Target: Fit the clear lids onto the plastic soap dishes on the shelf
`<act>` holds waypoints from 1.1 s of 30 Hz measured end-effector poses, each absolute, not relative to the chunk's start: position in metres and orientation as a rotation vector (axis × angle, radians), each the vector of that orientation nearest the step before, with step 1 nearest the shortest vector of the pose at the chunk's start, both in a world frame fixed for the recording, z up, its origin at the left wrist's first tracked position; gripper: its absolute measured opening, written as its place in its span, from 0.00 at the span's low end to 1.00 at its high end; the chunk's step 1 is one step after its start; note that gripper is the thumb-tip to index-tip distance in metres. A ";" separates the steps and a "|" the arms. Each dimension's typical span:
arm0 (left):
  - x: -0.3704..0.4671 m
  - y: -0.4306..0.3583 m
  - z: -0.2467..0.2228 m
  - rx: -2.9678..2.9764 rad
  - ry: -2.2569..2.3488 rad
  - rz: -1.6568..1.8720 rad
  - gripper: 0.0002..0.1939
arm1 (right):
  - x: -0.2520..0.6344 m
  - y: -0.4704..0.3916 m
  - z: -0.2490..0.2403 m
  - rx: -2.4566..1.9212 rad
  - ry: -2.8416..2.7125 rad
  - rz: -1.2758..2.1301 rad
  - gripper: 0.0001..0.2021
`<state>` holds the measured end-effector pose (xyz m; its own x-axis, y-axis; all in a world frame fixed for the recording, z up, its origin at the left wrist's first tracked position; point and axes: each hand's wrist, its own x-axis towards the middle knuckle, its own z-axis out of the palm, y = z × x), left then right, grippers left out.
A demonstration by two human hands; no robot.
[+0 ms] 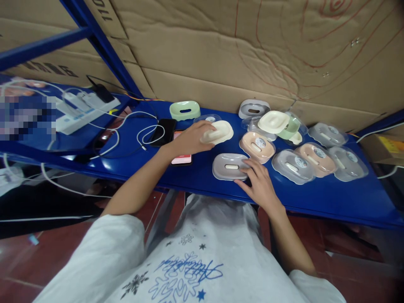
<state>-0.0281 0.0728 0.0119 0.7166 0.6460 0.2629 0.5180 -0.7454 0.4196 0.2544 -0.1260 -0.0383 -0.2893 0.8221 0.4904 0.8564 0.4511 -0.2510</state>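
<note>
My left hand [195,136] is closed on a cream soap dish piece [222,131], holding it by its left side above the blue table. Close to the table's front edge lies a grey soap dish [221,162] with a white oval slot in its middle. The fingers and thumb of my right hand [259,181] grip its right end. Behind the cream piece, partly covered by it, a clear lid [212,118] shows. A peach soap dish [256,147] with a round sticker stands just beyond my right hand.
Several packed grey and peach soap dishes [293,166] lie at the right. A loose cream piece [274,121], a green base [185,110] and a grey base [254,108] sit farther back. Two phones, one a black phone [167,126], cables and a power strip [85,111] are left.
</note>
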 end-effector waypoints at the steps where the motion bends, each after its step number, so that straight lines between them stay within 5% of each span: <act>1: -0.032 0.070 0.012 2.602 0.917 0.609 0.30 | 0.254 -0.125 -0.039 -1.406 -2.141 -0.086 0.17; 6: -0.047 0.059 0.013 2.597 0.980 0.650 0.30 | 0.250 -0.123 -0.039 -1.427 -2.145 -0.083 0.22; 13: -0.023 0.015 0.018 2.612 0.657 0.566 0.30 | 0.254 -0.128 -0.038 -1.384 -2.079 -0.055 0.48; 20: -0.003 -0.001 0.005 2.683 0.663 0.521 0.29 | 0.258 -0.126 -0.037 -1.417 -2.092 0.067 0.42; 33: -0.009 0.114 0.017 2.805 1.074 0.309 0.27 | 0.257 -0.125 -0.037 -1.422 -2.179 0.104 0.30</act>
